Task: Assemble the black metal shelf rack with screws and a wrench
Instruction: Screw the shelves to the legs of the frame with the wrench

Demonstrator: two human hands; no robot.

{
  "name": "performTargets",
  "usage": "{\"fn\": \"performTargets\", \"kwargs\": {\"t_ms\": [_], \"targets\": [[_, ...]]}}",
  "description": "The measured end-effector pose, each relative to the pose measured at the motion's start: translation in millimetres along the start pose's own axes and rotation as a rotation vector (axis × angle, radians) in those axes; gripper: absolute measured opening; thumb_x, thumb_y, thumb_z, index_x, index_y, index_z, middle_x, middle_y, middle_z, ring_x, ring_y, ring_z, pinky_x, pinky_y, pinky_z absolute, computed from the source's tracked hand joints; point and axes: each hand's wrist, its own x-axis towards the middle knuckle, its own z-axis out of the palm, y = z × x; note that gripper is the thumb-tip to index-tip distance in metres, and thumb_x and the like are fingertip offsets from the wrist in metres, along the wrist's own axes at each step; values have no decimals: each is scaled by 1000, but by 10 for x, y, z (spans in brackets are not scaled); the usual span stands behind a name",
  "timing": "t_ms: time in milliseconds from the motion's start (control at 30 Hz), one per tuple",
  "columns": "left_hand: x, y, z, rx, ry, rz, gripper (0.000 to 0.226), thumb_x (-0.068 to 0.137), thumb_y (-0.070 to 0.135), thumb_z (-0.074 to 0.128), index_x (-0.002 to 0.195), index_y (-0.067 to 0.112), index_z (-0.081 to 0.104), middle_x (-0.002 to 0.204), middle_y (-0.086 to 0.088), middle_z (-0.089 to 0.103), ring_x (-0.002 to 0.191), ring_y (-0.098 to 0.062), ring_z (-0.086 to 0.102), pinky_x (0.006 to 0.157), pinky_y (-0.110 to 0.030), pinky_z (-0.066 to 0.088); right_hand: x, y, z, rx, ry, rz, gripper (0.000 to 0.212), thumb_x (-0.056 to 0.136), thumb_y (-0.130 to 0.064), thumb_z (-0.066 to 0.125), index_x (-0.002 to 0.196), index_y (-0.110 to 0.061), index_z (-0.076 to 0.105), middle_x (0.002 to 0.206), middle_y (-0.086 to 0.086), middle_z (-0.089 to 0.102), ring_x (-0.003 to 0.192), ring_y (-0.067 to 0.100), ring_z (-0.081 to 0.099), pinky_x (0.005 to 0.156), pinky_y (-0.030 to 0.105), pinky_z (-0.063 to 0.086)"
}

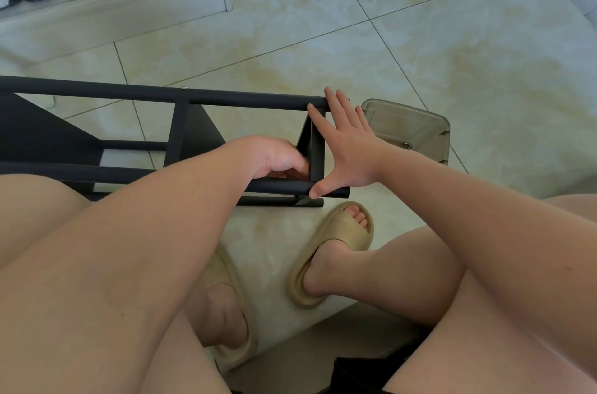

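Item: black metal shelf rack [245, 99], partly assembled, lay on its side on the tiled floor [420, 38], its open end before the seated person's knees.

Right hand [347, 148]: spread wide and flat, holding nothing; straight fingers [339, 106] touched the upper tube's end, thumb on the lower tube [277, 185], bracing the end crossbar [316, 151].

Left hand [277, 158]: reached inside the frame, curled at the crossbar's lower joint; whether it held a screw or wrench could not be told.

Step, as judged: fastening the end crossbar. The next move likely called for steady bracing while the joint was tightened from inside.

Room: tight inside the frame, with tubes on either side of the left hand. A clear plastic container [429, 125] stood just beside the right hand; a slippered foot [342, 225] sat near the lower tube. Open floor lay beyond.
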Motion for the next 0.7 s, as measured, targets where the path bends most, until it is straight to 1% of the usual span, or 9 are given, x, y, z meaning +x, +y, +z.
{"fn": "performTargets", "kwargs": {"t_ms": [67,200,333,400,467,533,600,633,700], "targets": [[-2,-1,1,3,0,6,10,84,9,67,91,9,74,89,-6,74,92,-24,66,100,-38,49,2,3,6,0,3,-1,152,59,-81,75,159,-16,-18,159,17,-37,147,34,-36,123,54,-11],[-15,3,4,-5,-4,20,11,86,6,65,89,11,74,92,-8,74,93,-24,67,104,-39,49,9,12,16,-1,6,-4,152,58,-82,75,159,-16,-19,159,17,-37,146,34,-36,123,54,-12],[-37,10,-7,-7,-11,29,14,87,6,64,95,11,74,108,-14,74,107,-30,67,106,-41,48,19,25,26,-2,12,-8,152,59,-82,75,159,-16,-18,160,17,-37,146,34,-36,123,54,-12],[-53,14,-14,-6,-26,35,14,88,4,63,94,11,73,105,-14,73,103,-29,66,105,-39,48,21,26,31,-2,15,-11,152,59,-82,75,159,-16,-18,160,17,-36,147,34,-36,122,53,-13],[-71,20,-17,-37,-29,54,17,87,0,61,94,12,72,98,-9,71,93,-22,65,99,-36,48,28,34,30,-4,16,-13,151,59,-81,75,159,-16,-18,160,17,-36,147,33,-36,121,53,-13],[-82,40,-25,-123,36,74,25,87,-2,59,100,15,72,97,-3,74,92,-16,69,92,-31,52,49,52,13,-7,7,-13,151,59,-81,75,159,-17,-18,160,17,-36,147,33,-36,122,53,-13],[-97,82,-42,-186,183,112,28,89,0,58,101,21,72,96,0,76,92,-14,71,84,-31,56,94,87,-24,-10,-11,-9,150,60,-81,75,159,-19,-19,160,16,-37,146,32,-37,122,53,-14],[-117,100,-55,-157,263,154,26,90,3,58,96,25,71,94,2,75,90,-13,70,79,-30,56,126,109,-50,-11,-21,-6,150,60,-81,75,159,-19,-19,160,15,-37,147,31,-36,122,54,-14],[-178,116,-118,86,368,252,21,91,11,58,86,28,69,88,6,71,87,-13,66,70,-25,49,212,149,-111,-22,-29,-3,150,59,-80,76,159,-21,-18,160,14,-36,147,30,-36,122,54,-14]]}}
